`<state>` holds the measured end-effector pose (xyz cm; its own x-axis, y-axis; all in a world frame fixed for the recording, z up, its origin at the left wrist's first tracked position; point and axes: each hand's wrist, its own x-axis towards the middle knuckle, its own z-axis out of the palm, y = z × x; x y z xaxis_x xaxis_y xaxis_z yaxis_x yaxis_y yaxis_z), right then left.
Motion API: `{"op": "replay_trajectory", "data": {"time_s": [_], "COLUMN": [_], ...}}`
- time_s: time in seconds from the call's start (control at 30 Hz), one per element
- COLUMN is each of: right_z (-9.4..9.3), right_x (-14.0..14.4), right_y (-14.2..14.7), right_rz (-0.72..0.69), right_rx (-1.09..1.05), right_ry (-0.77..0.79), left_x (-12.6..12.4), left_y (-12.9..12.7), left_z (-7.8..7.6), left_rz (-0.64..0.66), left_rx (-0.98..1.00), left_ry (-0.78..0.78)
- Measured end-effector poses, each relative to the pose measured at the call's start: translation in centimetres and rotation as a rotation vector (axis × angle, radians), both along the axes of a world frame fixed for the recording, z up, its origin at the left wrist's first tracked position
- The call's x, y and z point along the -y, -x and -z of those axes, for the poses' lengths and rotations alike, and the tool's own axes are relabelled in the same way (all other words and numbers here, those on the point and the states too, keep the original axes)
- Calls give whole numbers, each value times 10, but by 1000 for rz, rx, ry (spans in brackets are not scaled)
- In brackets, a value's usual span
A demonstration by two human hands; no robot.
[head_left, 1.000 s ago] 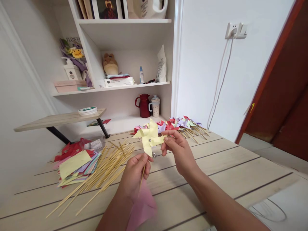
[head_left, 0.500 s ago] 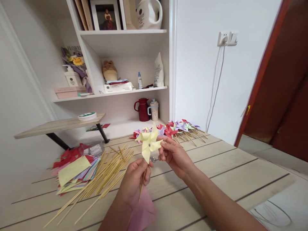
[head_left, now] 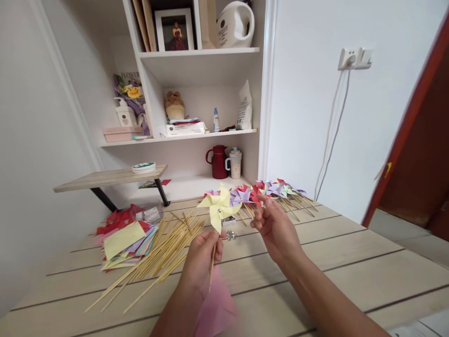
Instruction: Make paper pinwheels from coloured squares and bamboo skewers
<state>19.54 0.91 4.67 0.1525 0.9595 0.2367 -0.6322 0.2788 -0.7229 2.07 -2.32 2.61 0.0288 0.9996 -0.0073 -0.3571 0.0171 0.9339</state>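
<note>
My left hand (head_left: 201,260) is closed around the thin wooden stick (head_left: 212,267) of a yellow paper pinwheel (head_left: 219,210), pinching it upright above the counter (head_left: 333,262), with a blurred pink sheet (head_left: 217,311) tucked beneath the same hand. My right hand (head_left: 277,229) hovers just beside the pinwheel's vanes, fingers loosely spread and gripping nothing, clear of the paper. Small metal pins (head_left: 230,235) lie on the counter directly below the pinwheel, next to a little box (head_left: 228,221). To the left, a loose bundle of bamboo sticks (head_left: 157,255) fans across the boards, touching a stack of coloured paper squares (head_left: 124,238). Beyond my right hand, a row of finished pinwheels (head_left: 270,191) in red, purple and green rests at the counter's far edge, near a white shelf unit (head_left: 199,135)
</note>
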Motion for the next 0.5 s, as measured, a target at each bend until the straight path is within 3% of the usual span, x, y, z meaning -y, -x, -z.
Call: {"op": "replay_trajectory", "data": {"time_s": [0.2,0.5], "right_z": [0,3], "right_x": [4,16], "right_y": [3,14], "right_rz": [-1,-50], "right_rx": [60,445], "right_ry": [-29,-134], "left_x": [0,-1], "left_y": [3,4], "left_z": [0,1], "left_rz": [-70,-93], "left_rx": [47,109], "left_ry": [6,32]}}
